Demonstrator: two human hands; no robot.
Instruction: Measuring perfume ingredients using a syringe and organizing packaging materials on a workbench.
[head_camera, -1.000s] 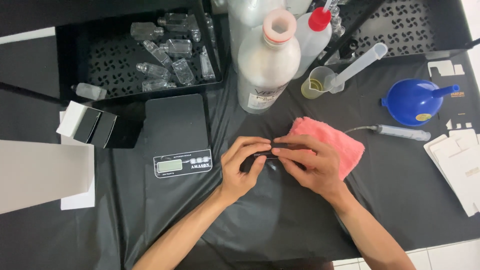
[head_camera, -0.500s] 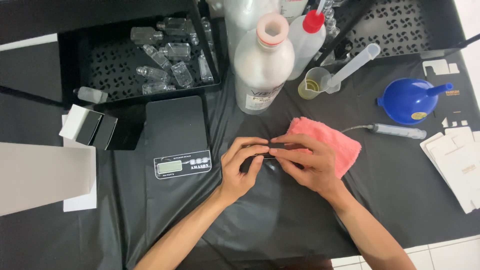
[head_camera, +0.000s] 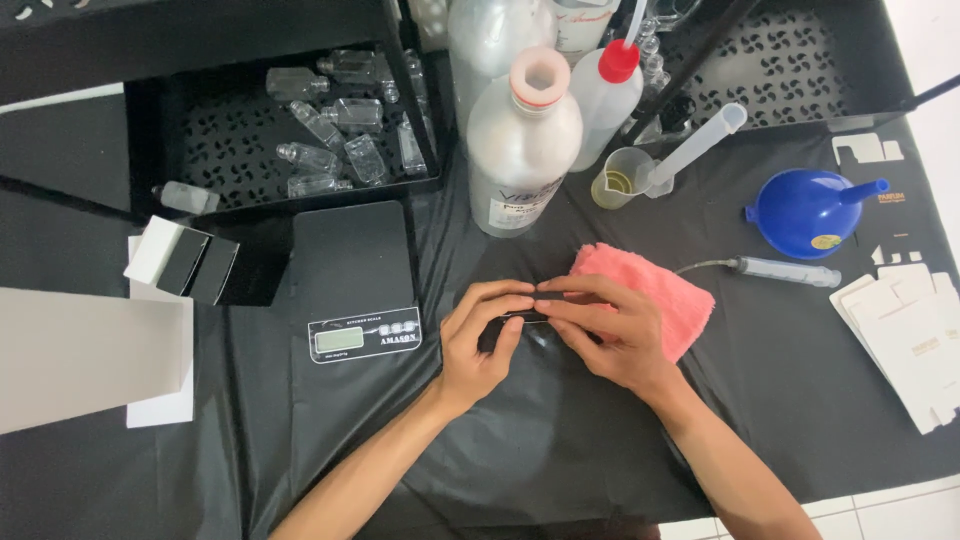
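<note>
Head view: both hands' fingers (head_camera: 505, 297) pinch a small, flat black box (head_camera: 527, 316).

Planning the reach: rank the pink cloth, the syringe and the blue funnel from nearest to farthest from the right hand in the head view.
1. pink cloth: touching the right hand, under its far edge.
2. syringe: lying farther right on the black cover.
3. blue funnel: farthest, up and to the right, beyond the syringe.
</note>
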